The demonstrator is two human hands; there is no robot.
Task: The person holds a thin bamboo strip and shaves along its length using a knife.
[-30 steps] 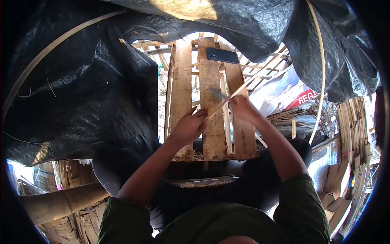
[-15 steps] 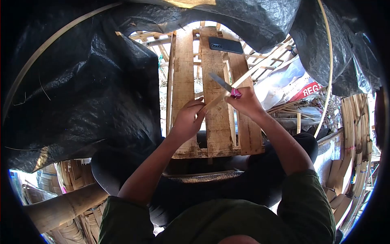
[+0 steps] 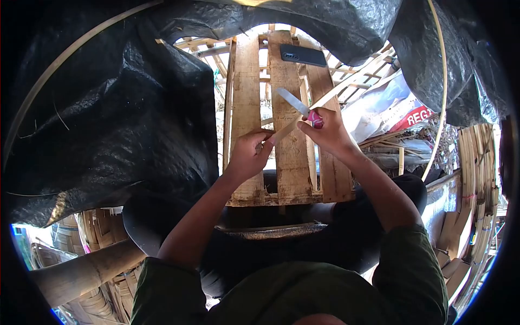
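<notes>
My left hand (image 3: pixel 251 154) pinches the near end of a long, pale bamboo strip (image 3: pixel 285 132) between thumb and fingers. The strip slants up to the right, past my right hand (image 3: pixel 331 132). In that hand is a knife (image 3: pixel 293 101), my fingers wrapped round its pink handle, with the blade pointing up and left above the strip. My right thumb lies against the strip. Both hands are over a low table of wooden planks (image 3: pixel 292 173). At the table's far end lies a dark phone (image 3: pixel 303 55), camera side up.
Black plastic sheeting (image 3: pixel 135 130) hangs at the left and across the top. A printed sack (image 3: pixel 387 108) lies to the right, near bundled bamboo strips (image 3: pixel 474 173). A thick bamboo pole (image 3: pixel 89 273) is at lower left. A thin curved strip (image 3: pixel 443 86) hangs at right.
My right wrist has turned a little, and the knife blade now shows its flat, brighter side. My right thumb has moved down along the strip. The left hand has barely moved.
</notes>
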